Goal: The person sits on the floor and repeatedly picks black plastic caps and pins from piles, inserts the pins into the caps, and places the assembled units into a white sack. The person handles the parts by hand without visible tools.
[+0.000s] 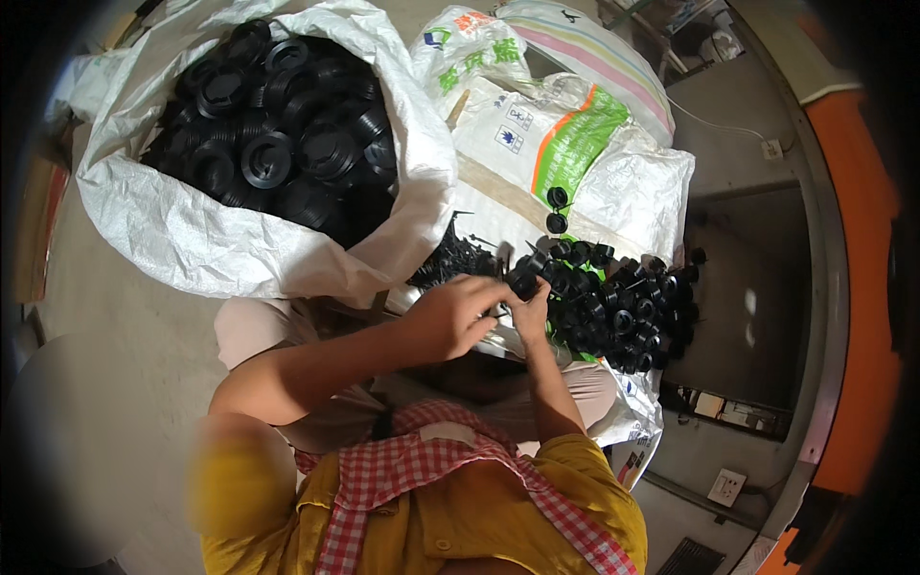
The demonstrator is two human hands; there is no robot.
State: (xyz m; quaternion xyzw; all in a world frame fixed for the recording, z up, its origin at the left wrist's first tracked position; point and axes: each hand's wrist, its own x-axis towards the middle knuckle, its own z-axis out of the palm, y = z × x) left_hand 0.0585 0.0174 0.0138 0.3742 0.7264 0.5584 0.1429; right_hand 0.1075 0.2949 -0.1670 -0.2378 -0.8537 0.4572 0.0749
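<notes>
Apron point(422, 470) in red-and-white check lies nearest the viewpoint. Beyond it the two hands work close together: the right hand point(531, 314) is closed on a small black part point(522, 280); the left hand point(455, 311) is curled beside it, and whether it grips anything cannot be told. The part sits at the right hand's fingertips, above the pale sacking.

Judged by look, it is light, stiff plastic, smooth enough to slip, and unlikely to break; its rounded outer wall offers the soundest hold.

Just right lies a heap of black caps point(623, 316), some with thin tails that may snag and bend. Beyond the left hand are slender black pieces point(455, 257), probably easiest pinched singly. Farther left, a white sack point(125, 182) holds larger ribbed black fittings point(273, 158), best gripped by the rim.
</notes>
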